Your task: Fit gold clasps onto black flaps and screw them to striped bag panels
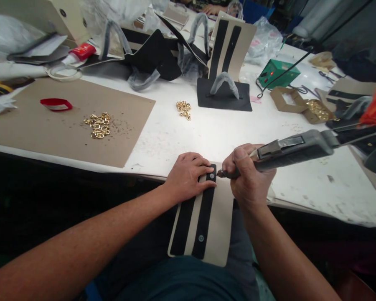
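A beige panel (221,217) with two black strips (206,213) leans from the table edge down to my lap. Two round metal pieces sit on the right-hand strip, one near its top and one near its bottom. My left hand (189,177) lies over the upper part of the panel, fingers spread, with thumb and index either side of the upper metal piece. My right hand (252,175) is wrapped round a grey power screwdriver (296,150). Its tip is just right of the strip's top end, close to the upper metal piece.
Gold metal fittings (184,109) lie beyond my hands, with more on a brown board (128,125) at left. Black panels with wrapped handles (224,85), a green box (278,74) and cardboard boxes (288,100) stand farther back. A person's hand (212,9) shows at the top.
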The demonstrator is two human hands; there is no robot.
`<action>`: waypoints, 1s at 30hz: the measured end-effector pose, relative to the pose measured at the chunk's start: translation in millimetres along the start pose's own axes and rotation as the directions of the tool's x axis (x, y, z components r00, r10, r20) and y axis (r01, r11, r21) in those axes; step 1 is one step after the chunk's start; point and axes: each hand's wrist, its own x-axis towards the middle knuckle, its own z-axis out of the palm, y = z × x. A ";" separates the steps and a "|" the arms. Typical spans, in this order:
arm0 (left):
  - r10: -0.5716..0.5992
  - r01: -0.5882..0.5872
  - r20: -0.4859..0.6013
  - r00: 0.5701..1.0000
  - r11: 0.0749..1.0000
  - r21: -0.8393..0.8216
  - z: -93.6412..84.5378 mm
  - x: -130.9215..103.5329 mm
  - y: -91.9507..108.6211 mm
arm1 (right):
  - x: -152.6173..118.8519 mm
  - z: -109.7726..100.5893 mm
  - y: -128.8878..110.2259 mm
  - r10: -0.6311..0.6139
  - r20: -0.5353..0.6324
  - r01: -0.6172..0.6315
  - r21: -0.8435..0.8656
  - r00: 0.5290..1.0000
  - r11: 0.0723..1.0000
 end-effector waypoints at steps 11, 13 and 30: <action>-0.009 0.009 0.026 1.000 1.000 -0.008 -1.2 -0.4 0.6 | -3.7 2.2 6.7 0.007 0.020 -0.007 -0.002 1.000 1.000; -0.009 0.009 0.028 1.000 1.000 -0.006 -1.6 -0.2 0.9 | -3.7 1.5 7.2 -0.002 0.027 0.003 -0.031 1.000 1.000; 0.011 -0.011 0.010 1.000 1.000 0.017 -0.4 -0.5 0.5 | -0.4 -5.2 10.4 -0.007 0.128 0.018 -0.084 0.992 0.996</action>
